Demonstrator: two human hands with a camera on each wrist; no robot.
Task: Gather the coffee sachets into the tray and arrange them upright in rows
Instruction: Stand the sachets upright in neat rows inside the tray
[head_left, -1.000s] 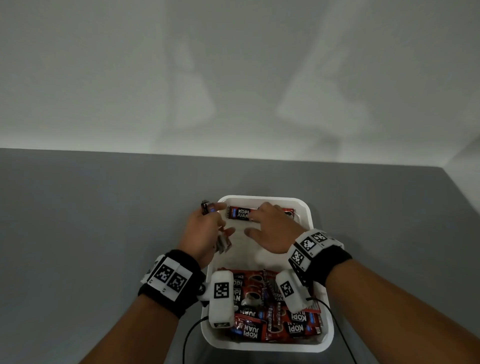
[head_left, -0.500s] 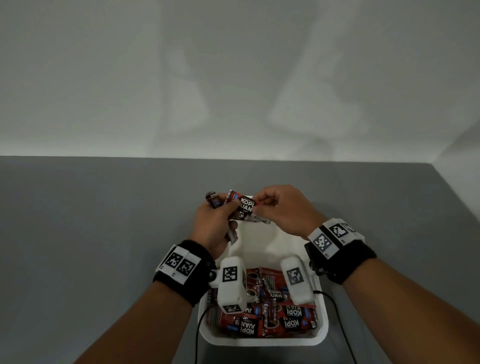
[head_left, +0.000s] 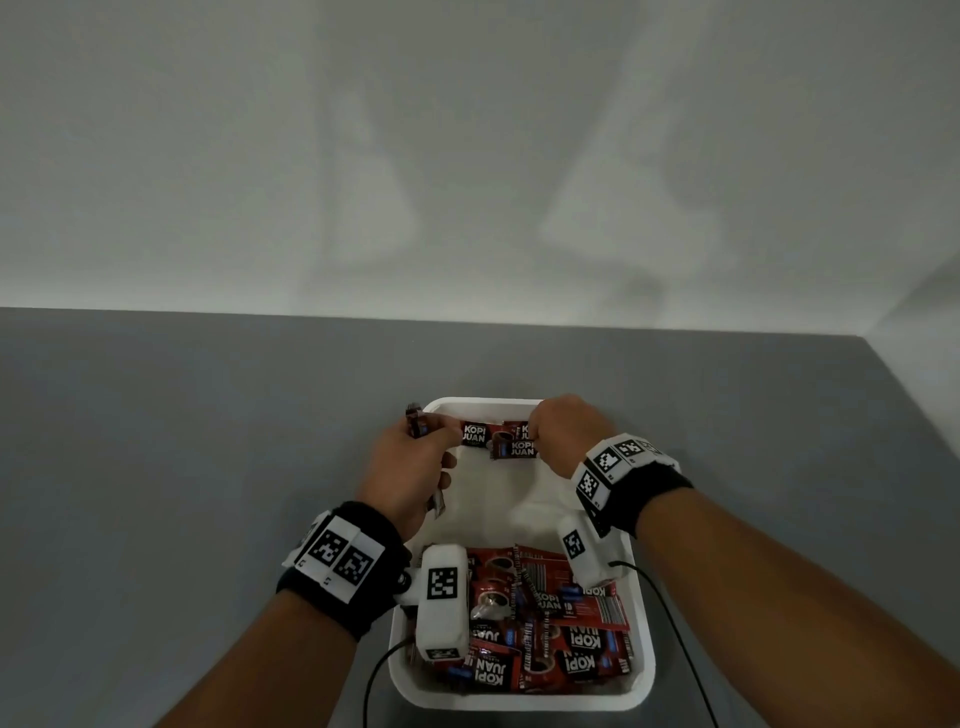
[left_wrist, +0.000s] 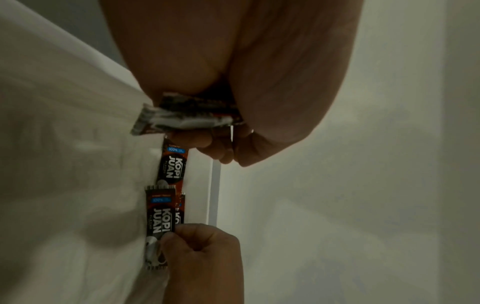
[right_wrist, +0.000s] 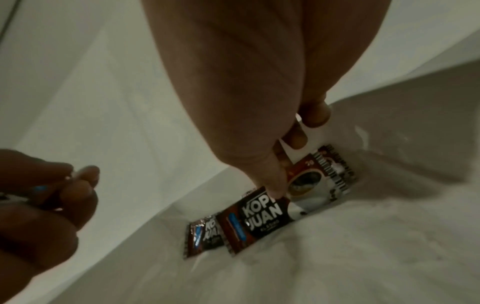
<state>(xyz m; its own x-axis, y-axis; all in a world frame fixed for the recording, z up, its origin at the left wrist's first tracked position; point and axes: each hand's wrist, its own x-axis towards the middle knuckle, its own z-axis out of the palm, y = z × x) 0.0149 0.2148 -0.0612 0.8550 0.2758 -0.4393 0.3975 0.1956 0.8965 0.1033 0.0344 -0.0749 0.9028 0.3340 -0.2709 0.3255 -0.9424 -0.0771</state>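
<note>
From the head view, the white tray (head_left: 641, 618) is sitting on the grey table (head_left: 156, 467), and the sorting is only just beginning: a loose heap of sachets (head_left: 550, 623) is lying flat at the tray's 6 o'clock end, while just a few standing sachets (head_left: 498, 441) are leaning against the wall at 12 o'clock. The left hand (head_left: 410, 467) is curling around a small bundle of sachets at about 10 o'clock of the tray, and the right hand (head_left: 563, 434) is pinching the end of the row near 1 o'clock. From the left wrist, the bundle (left_wrist: 187, 115) is sticking out below the closed left fingers, and the right hand (left_wrist: 202, 253) is gripping the front sachet (left_wrist: 159, 222) as it stands on edge against the wall. From the right wrist, the right thumb (right_wrist: 272, 181) is pressing that front sachet (right_wrist: 259, 218) upright, with another sachet (right_wrist: 205, 234) just behind it. Judging by this, one row is barely starting, and most of the heap is still waiting to be stood up.
</note>
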